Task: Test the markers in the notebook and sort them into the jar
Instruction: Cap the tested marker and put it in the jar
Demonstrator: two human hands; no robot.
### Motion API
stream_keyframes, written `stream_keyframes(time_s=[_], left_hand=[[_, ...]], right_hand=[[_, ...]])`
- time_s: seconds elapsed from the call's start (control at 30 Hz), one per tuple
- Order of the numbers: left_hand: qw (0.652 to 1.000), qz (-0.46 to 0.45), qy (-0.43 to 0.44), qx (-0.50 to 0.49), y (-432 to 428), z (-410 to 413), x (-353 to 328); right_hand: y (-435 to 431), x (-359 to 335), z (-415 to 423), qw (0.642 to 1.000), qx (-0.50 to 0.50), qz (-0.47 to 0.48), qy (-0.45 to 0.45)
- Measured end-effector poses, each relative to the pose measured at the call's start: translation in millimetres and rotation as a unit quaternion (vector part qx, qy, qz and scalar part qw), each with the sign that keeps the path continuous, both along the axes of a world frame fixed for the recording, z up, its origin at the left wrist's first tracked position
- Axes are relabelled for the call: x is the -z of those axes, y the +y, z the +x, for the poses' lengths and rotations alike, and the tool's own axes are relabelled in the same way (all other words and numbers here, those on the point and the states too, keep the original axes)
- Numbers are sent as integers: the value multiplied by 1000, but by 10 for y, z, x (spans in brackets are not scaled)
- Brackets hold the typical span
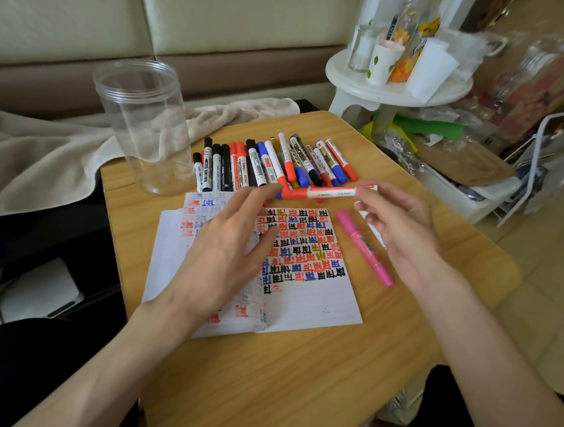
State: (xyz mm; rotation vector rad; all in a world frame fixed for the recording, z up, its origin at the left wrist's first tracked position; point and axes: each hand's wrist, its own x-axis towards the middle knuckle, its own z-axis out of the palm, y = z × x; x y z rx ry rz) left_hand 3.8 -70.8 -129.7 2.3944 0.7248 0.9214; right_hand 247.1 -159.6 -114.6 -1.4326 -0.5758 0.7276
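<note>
Wooden table (297, 379), near edge bare. Notebook (311, 301) lies open at the table's centre. The right page is covered with rows of red, black, blue and yellow test marks, and there are fainter marks on the left page. Left hand (226, 243) is over the left page and the fold, fingers straight and spread, gripping nothing. Its index tip is at the red cap of the red-and-white marker (328, 192). Right hand (402, 227) is right of the notebook, fingers curled, pinching that marker's white end; slightly blurred there. The marker sits level, left to right, just beyond the notebook's far edge and across the near ends of the marker row. Pink marker (364, 248) lies on the table just right of the notebook, angled, under the right hand. Row of markers (263, 166) is at the far side, side by side, in black, red, blue and yellow. Clear jar (144, 125) stands upright at the far left corner, just left of the row. Beige towel (46, 152) is off the table's far left. White round stand (390, 91) with cups and bottles is far right.
</note>
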Motion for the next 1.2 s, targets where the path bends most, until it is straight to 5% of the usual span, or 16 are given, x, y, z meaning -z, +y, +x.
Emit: stream_keyframes(time_s=[0.3,0.5,0.73,1.2], left_hand=[[1000,5,18,5,-71,0,4],[998,-15,18,61,-129,-1,-12],[997,20,44,60,-139,-8,52],[984,-131,34,117,-120,-43,-32]], right_hand=[[-362,-8,-450,992,-65,49,99],[-338,84,-880,994,-110,-5,-23],[-268,59,-886,992,-113,-18,-56],[-288,27,-805,980,-154,28,-125]])
